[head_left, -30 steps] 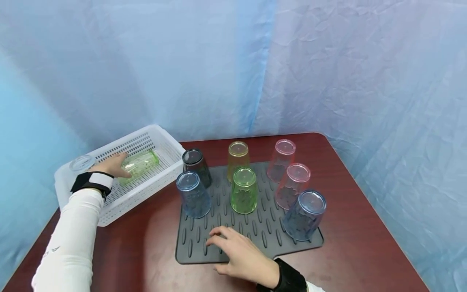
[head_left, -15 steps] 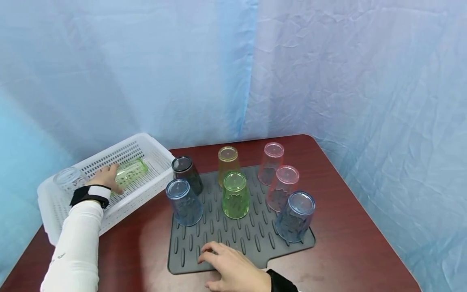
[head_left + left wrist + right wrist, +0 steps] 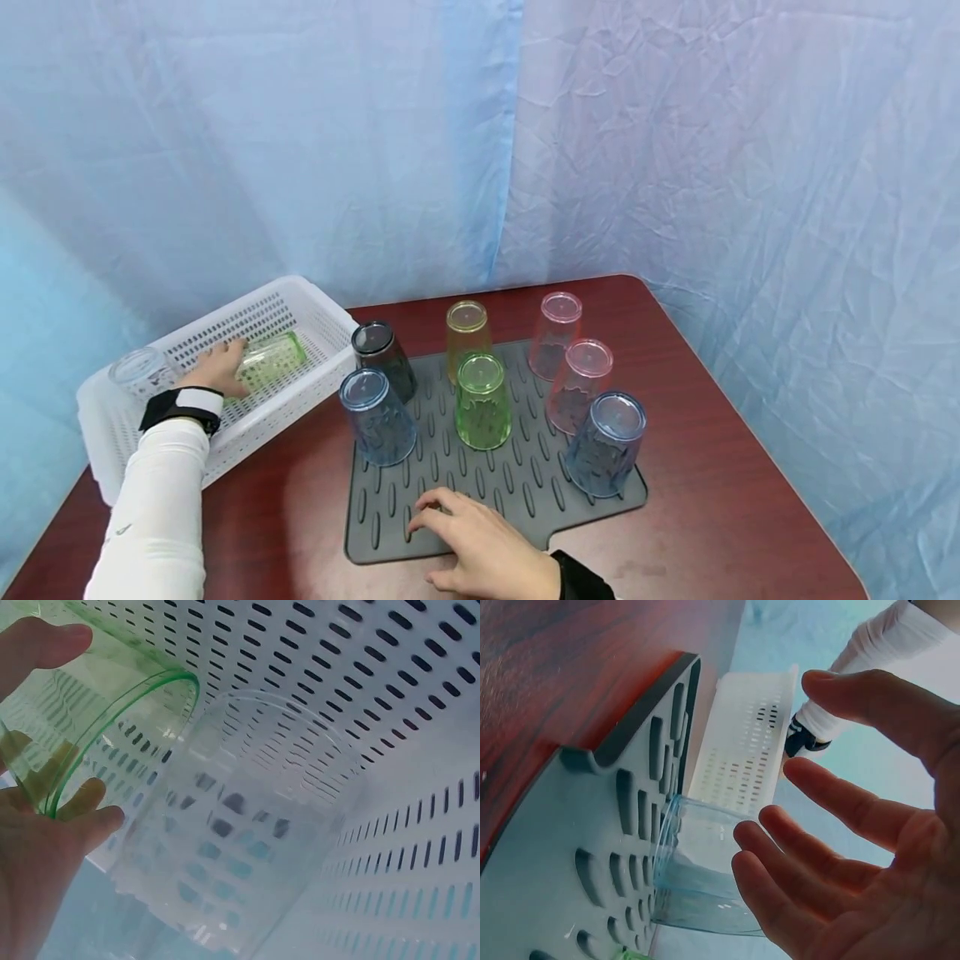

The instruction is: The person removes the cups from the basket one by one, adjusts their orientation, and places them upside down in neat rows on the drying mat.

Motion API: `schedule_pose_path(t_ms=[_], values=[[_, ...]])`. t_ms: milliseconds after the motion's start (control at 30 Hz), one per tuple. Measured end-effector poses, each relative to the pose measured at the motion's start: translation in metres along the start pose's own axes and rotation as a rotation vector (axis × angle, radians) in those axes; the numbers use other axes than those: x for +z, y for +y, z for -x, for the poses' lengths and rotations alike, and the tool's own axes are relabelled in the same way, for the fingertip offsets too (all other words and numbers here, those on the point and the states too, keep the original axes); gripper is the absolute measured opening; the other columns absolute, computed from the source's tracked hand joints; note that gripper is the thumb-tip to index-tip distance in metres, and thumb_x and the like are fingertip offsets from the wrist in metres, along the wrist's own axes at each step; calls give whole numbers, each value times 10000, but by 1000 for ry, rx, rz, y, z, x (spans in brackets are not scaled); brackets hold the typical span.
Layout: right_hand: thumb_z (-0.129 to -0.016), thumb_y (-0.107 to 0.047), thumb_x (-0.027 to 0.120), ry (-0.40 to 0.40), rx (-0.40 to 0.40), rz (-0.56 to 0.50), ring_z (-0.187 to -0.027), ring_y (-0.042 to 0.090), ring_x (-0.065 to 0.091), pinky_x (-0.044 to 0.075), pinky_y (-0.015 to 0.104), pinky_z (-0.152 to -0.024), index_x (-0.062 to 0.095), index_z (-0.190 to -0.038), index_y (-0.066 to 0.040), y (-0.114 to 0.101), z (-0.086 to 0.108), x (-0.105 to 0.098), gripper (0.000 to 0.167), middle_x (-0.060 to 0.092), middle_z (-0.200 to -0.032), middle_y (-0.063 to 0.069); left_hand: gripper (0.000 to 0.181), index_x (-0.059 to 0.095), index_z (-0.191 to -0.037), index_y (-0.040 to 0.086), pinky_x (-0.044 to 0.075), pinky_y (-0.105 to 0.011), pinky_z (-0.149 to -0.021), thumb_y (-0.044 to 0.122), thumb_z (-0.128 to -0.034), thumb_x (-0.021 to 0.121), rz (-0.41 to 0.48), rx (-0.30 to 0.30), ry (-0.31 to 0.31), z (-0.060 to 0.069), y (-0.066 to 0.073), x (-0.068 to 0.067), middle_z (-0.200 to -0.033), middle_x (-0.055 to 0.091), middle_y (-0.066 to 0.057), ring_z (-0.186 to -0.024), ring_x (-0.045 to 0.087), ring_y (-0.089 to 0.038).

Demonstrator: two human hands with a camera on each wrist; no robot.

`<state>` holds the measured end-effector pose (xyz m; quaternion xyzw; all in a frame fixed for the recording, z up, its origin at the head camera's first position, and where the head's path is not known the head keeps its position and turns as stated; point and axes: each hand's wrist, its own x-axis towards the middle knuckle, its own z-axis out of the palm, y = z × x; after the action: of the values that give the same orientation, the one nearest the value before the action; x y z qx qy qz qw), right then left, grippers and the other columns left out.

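Observation:
My left hand (image 3: 216,369) is inside the white basket and grips a green-tinted glass (image 3: 273,361) that lies on its side. In the left wrist view the thumb lies along the glass and fingertips curl near its green rim (image 3: 142,694). Beside it a clear glass (image 3: 240,825) lies in the basket. Over the front edge of the grey drying mat (image 3: 442,533) hovers my right hand (image 3: 487,542), fingers loosely bent, holding nothing. The nearest glass in the right wrist view is a bluish one (image 3: 697,892) behind the fingers.
The white perforated basket (image 3: 322,312) stands at the table's left. Upside-down glasses stand on the mat: dark grey (image 3: 384,358), blue (image 3: 378,421), yellow (image 3: 467,329), green (image 3: 483,408), pink (image 3: 555,337), another pink (image 3: 581,387), and a blue one (image 3: 606,446) at the right.
The head view has turned slightly right, so the scene sits further left. The green glass in the basket has shifted a little with my left hand. My right hand stays over the mat's front.

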<state>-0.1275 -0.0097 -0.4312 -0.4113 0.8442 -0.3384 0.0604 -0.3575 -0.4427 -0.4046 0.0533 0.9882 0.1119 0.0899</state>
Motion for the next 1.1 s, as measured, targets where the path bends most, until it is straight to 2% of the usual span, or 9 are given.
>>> schedule_pose_path(t_ms=[167,333,600,800,967,1100], values=[[-832,-175,772,22,7,-4,-1037,85,551,454,174,-772,617,-1210,-142,1,-1,-3,410,507,-1287,31,803,204,-1395,-144,216,-737,-941,44,-793,702,32,52,54,6,-3,-8,-1349,164,-486,-1222,102,-679],[-818,-143,778,92,7,-18,-1043,136,581,473,207,-799,613,-1193,-129,2,0,-6,410,520,-1272,47,833,174,-1419,-140,171,-730,-973,53,-800,697,50,126,78,12,4,-22,-1370,152,-477,-1247,95,-662],[-837,-136,760,163,66,-46,-1109,157,553,461,257,-878,598,-1197,-176,5,3,-12,397,499,-1315,6,856,196,-1431,-112,235,-710,-946,24,-763,714,58,267,187,25,30,-41,-1366,218,-436,-1242,158,-628],[-821,-127,775,241,55,-56,-1128,158,550,454,289,-922,612,-1158,-157,8,6,-13,376,527,-1282,14,891,235,-1430,-88,238,-695,-975,-13,-704,748,68,365,250,32,57,-50,-1356,269,-394,-1244,209,-581],[-804,-122,790,285,54,-56,-1134,152,548,443,295,-947,619,-1139,-158,9,6,-13,378,538,-1257,6,902,284,-1399,-82,252,-680,-977,-37,-648,783,31,469,330,37,74,-56,-1326,320,-371,-1217,258,-560],[-799,-119,793,309,60,-63,-1149,146,538,432,283,-957,616,-1151,-164,10,7,-13,396,525,-1272,-25,895,300,-1403,-64,250,-667,-995,-58,-647,779,20,511,369,44,88,-61,-1350,315,-359,-1238,257,-534]])
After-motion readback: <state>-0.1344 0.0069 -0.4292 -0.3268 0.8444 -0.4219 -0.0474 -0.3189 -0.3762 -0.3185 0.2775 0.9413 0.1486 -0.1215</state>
